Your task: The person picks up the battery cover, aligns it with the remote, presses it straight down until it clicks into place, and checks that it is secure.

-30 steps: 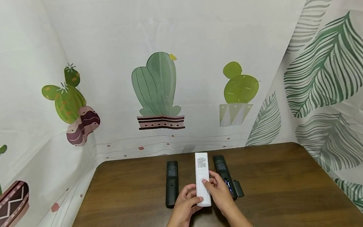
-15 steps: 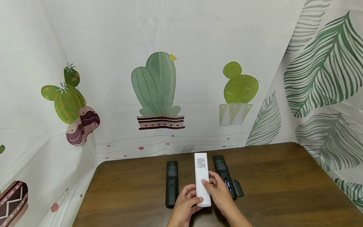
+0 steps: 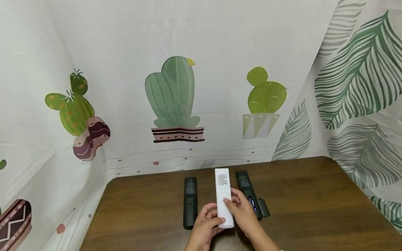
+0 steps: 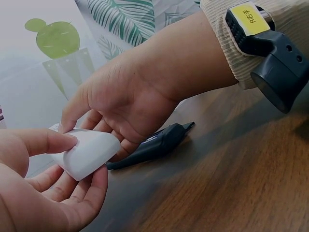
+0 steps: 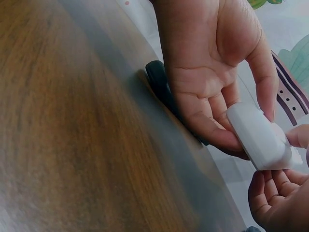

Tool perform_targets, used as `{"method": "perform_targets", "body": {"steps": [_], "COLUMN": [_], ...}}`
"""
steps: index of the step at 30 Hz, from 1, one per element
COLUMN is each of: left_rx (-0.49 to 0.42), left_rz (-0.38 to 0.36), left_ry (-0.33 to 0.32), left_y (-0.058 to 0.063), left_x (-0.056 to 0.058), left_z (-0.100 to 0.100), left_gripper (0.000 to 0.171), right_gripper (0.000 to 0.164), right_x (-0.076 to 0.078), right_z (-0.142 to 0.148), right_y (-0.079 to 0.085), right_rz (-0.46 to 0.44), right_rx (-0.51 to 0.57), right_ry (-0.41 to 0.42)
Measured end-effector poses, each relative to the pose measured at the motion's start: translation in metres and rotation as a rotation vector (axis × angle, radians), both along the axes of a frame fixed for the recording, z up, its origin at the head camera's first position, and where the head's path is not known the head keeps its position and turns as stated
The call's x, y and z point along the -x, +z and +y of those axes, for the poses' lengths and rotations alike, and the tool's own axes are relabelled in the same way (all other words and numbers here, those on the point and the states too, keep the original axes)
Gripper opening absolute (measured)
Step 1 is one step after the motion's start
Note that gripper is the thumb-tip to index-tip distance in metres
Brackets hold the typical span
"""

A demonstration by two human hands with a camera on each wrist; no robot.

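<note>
A white remote control (image 3: 223, 195) is held back side up above the table, printed label toward its far end. My left hand (image 3: 205, 225) grips its near end, thumb on top and fingers beneath, as the left wrist view shows on the remote (image 4: 91, 152). My right hand (image 3: 243, 212) holds its right side, with the thumb pressing on the middle of the back. Left of the hands lies a black remote (image 3: 190, 203), back up. Another black remote (image 3: 247, 189) lies to the right, partly behind my right hand, its battery compartment uncovered. A loose black battery cover (image 3: 263, 208) rests beside it.
The brown wooden table (image 3: 312, 207) carries these things. Behind it and at both sides hangs a white cloth (image 3: 213, 60) printed with cacti and leaves. A wrist camera (image 4: 275, 72) sits on the right sleeve.
</note>
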State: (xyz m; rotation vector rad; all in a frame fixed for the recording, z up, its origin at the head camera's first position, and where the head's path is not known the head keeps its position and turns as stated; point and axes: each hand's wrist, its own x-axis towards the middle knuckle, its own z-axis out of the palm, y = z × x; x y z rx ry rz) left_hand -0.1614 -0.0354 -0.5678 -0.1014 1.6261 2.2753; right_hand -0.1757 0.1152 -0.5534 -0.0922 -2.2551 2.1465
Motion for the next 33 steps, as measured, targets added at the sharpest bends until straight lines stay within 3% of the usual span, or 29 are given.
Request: {"method": "perform_targets", "body": {"steps": [33], "left_rx": [0.010], "left_rz": [0.006], "left_ry": [0.023], "left_y": [0.0027], "left_x": [-0.0014], "left_z": [0.0008], "left_gripper": [0.056], "right_gripper": [0.054], "right_x": [0.0005], "right_z": [0.0027], "right_y": [0.0009], "right_rz": [-0.024], "right_rx": [-0.055], "right_ry": [0.017]}}
